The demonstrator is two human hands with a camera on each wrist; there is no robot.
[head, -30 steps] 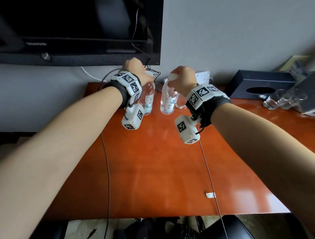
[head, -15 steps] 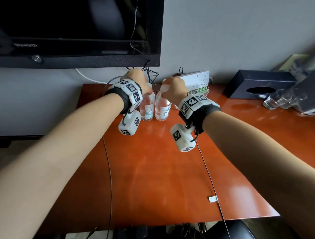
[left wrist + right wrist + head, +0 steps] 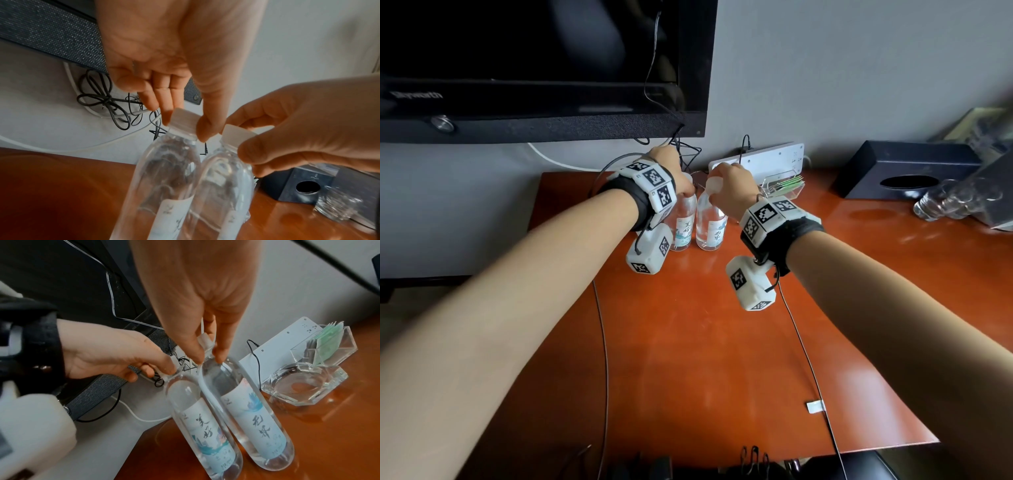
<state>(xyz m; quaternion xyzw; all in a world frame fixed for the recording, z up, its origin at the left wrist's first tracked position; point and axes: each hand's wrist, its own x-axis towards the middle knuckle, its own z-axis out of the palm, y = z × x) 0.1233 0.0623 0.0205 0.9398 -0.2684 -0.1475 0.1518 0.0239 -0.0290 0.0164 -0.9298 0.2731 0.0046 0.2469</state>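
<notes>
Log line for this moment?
left hand: pinches left white cap, left clear plastic bottle; right hand: pinches right white cap, right bottle; both upright

In the head view the left hand (image 3: pixel 674 171) hides the cap of the left bottle (image 3: pixel 683 222), and the right hand (image 3: pixel 732 190) partly hides that of the right bottle (image 3: pixel 710 226). The television (image 3: pixel 534 61) runs off the top and left edges, and the glassware (image 3: pixel 952 202) at far right is blurred. A white scrap (image 3: pixel 815 406) on the near table (image 3: pixel 688 359) is too small to identify
</notes>
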